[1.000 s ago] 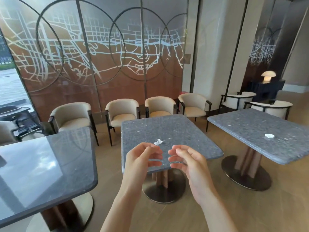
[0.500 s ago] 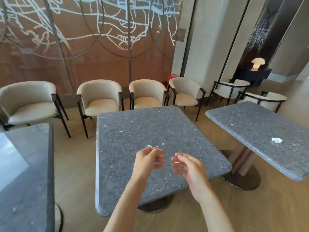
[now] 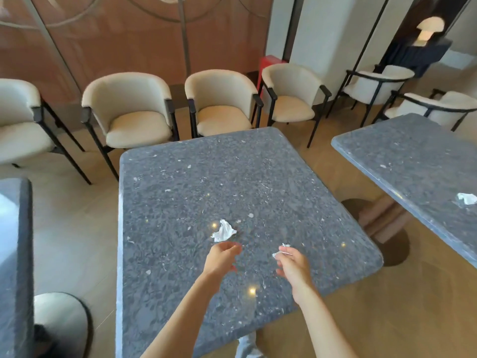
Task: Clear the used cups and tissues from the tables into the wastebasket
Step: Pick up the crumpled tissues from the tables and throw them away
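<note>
Grey speckled stone forms the top of a square counter (image 3: 232,177) with rounded corners, seen from the head camera looking down over it. Its near edge runs just past the person's forearms, and its far edge stops short of a row of cream armchairs (image 3: 219,104) along a brown panelled wall. Open wooden floor (image 3: 387,306) lies on both sides: a wide strip to the right separates this counter from a second grey counter (image 3: 413,164), and a narrower strip to the left separates it from a third counter (image 3: 15,254) at the frame edge.

A crumpled white tissue (image 3: 223,231) lies on the middle counter, nearer the front than the back and well in from every edge. The left hand (image 3: 222,259) hovers just short of it, fingers loosely curled and holding nothing, its fingertips close to the tissue but apart from it. The right hand (image 3: 290,263) is raised over the counter to the right, and its fingertips pinch a small scrap of white tissue (image 3: 281,250) (only a little of it shows above the fingers).

Another crumpled tissue (image 3: 467,198) rests on the right-hand counter, close to its near edge at the frame's right border.

A red box-like object (image 3: 271,68) stands behind the chairs by the wall; whether it is a container I cannot tell.
</note>
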`<state>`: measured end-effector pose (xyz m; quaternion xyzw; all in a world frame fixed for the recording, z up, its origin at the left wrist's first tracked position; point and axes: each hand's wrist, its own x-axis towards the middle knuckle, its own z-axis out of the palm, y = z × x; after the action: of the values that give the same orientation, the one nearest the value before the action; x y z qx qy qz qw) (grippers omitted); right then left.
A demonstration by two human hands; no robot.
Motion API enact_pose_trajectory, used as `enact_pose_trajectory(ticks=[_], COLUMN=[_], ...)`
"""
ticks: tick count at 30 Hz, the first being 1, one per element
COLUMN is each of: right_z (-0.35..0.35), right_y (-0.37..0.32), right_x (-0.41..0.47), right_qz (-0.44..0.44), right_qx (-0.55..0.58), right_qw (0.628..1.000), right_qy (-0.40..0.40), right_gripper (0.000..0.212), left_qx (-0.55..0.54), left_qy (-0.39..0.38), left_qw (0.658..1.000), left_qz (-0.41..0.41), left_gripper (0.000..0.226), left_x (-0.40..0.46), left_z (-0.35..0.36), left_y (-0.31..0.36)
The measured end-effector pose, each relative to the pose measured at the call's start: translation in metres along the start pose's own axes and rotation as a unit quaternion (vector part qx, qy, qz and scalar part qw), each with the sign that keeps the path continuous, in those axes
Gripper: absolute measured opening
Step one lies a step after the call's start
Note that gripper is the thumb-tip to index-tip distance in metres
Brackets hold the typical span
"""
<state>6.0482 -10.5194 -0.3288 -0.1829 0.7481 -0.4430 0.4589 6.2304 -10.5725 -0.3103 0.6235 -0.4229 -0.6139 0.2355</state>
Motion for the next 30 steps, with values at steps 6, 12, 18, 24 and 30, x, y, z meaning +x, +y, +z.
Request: enact_pose_trajectory(ticks=[6, 12, 18, 24, 30], right_z=[0.012, 0.023, 0.038, 0.04, 0.058], right_y=[0.016, 0.035, 0.052, 0.058, 0.047], right_x=[0.1, 0.143, 0.143, 0.142, 0.133], right_qz=[0.028, 0.078, 0.065, 0.0, 0.049], right_qx=[-0.18, -0.363, -0.429, -0.439, -0.298], right_qw=[0.983, 0.928, 0.899, 0.895, 0.951], right_qy=[-0.005, -0.027, -0.052, -0.074, -0.071], right_gripper=[0.047, 0.044, 0.036, 0.019, 0.021], left_qx=[0.133, 0.27, 0.35, 0.377, 0.298], left_qy=[0.037, 0.037, 0.009, 0.005, 0.061], left_qw=[0.99, 0.961, 0.933, 0.924, 0.944], left_qz=[0.014, -0.04, -0.083, -0.066, -0.13], left_gripper=[0.023, 0.035, 0.042, 0.038, 0.027], left_x=[0.083, 0.128, 0.153, 0.147, 0.125], left_z=[0.022, 0.025, 0.029, 0.037, 0.044], left_y=[0.012, 0.02, -0.006, -0.032, -0.043])
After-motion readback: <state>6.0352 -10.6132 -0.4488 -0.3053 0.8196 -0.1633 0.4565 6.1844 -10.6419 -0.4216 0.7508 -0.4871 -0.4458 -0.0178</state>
